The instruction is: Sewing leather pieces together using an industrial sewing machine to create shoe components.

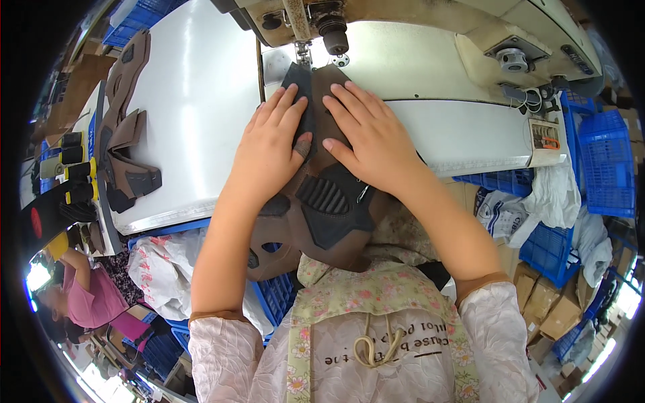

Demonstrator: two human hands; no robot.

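A brown and black shoe upper (336,232) lies partly on the white sewing table and hangs over its front edge toward my lap. Its two pointed ends, a dark strip and a brown strip, reach side by side to the presser foot (304,55) of a sewing machine (410,47). My left hand (269,148) rests with outstretched fingers on the dark strip; a brownish wrap covers its thumb tip. On the brown strip lies my right hand (373,141), palm down and fingers spread. Whether the needle is in the material I cannot tell.
More brown upper pieces (124,144) are stacked at the table's left edge, near thread spools (80,168). Blue crates (608,158) and cardboard boxes (544,305) stand at the right. White bags (164,275) sit below the table. A person in pink (97,295) is at the far left.
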